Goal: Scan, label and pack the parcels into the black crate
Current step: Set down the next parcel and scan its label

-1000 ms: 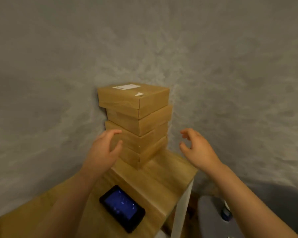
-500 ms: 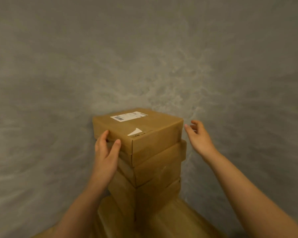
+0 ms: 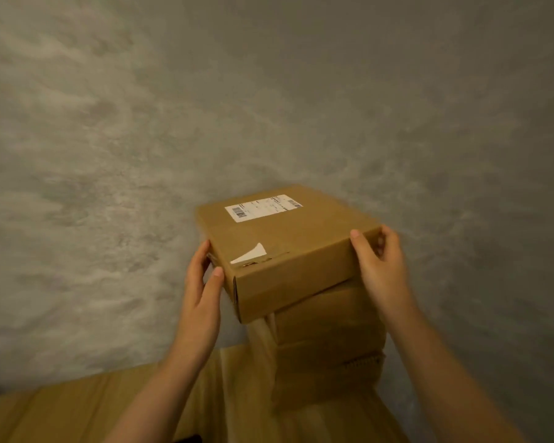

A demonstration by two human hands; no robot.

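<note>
Both hands grip the top box (image 3: 285, 247), left hand (image 3: 202, 302) and right hand (image 3: 381, 270) at opposite sides; a careless lift could topple the uneven stack (image 3: 327, 346).

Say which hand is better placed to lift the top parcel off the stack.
Neither alone. The left hand grips the top parcel at its left edge, the right hand at its right corner. Lifting together looks best.

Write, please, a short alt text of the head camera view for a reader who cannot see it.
Two hands grip the top cardboard box of a stack on a wooden table: the left hand on its left side, the right hand on its right corner. A white barcode label sits on the box's top. A grey wall fills the background.
</note>
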